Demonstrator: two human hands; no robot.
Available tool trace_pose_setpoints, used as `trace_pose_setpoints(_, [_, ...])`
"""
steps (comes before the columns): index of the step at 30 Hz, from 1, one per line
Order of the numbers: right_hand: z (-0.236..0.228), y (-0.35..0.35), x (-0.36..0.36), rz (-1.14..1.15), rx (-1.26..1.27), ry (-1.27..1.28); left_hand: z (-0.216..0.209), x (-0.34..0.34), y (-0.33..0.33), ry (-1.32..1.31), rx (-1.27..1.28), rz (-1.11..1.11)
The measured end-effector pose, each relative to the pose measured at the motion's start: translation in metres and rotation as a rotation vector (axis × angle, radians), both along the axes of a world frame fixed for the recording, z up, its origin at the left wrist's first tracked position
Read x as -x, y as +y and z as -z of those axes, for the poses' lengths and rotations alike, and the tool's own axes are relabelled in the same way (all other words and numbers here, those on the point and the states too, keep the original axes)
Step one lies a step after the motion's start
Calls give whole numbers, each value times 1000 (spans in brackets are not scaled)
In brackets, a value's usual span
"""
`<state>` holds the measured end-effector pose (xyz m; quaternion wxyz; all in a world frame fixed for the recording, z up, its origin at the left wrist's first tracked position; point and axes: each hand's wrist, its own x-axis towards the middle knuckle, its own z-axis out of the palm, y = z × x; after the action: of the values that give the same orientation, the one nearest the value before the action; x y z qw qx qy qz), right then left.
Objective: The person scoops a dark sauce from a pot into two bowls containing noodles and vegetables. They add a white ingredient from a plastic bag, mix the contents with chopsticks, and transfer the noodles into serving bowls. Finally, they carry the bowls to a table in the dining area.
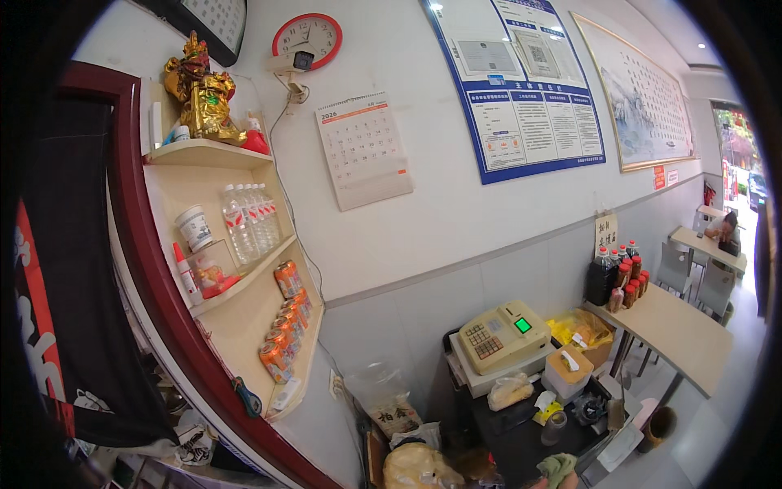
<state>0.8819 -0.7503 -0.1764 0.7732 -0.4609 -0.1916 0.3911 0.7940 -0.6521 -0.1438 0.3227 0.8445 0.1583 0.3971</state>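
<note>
At the lower edge, right of the middle, a little of my right hand (569, 482) shows, closed on a crumpled green cloth (556, 466). Most of that hand is cut off by the frame. My left hand does not show. Just beyond the cloth is a black counter (513, 444) with a clear jar (554, 429) on it. Near the jar lie a yellow packet (547, 407) and a bag of pale food (511, 392). A lidded square tub (568, 371) stands behind them. At the counter's back is a beige cash register (504, 335) with a lit green display.
Left of the counter are plastic bags (419, 466). Corner shelves (213, 152) hold a gold figurine, water bottles and orange cans. A dark curtain (81, 269) hangs in the doorway. Right, a table (684, 334) bears dark bottles and jars; farther back a person (723, 230) sits.
</note>
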Motion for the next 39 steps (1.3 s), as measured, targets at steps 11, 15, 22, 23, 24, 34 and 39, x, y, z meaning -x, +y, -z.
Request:
trace_pose_setpoints(11, [-14, -9, 17, 122, 28, -785, -6, 5, -3, 22, -10, 57])
trace_pose_setpoints(15, [-65, -1, 46, 219, 137, -807, -5, 11, 0, 52, -15, 99])
trace_pose_setpoints(22, [-8, 16, 16, 402, 135, -118, -7, 20, -11, 113, -93, 284])
trace_pose_setpoints(23, [-3, 17, 9, 313, 58, 42, -9, 22, -5, 130, -95, 294])
trace_pose_setpoints(24, [-5, 14, 3, 222, -41, 188, -4, 26, -5, 152, -87, 311])
trace_pose_setpoints(34, [22, -37, -16, 539, 113, -65, 16, 34, -34, 296, -37, 696])
trace_pose_setpoints(39, [-23, -30, -73, 446, 423, -1108, 42, 41, -16, 511, 250, 633])
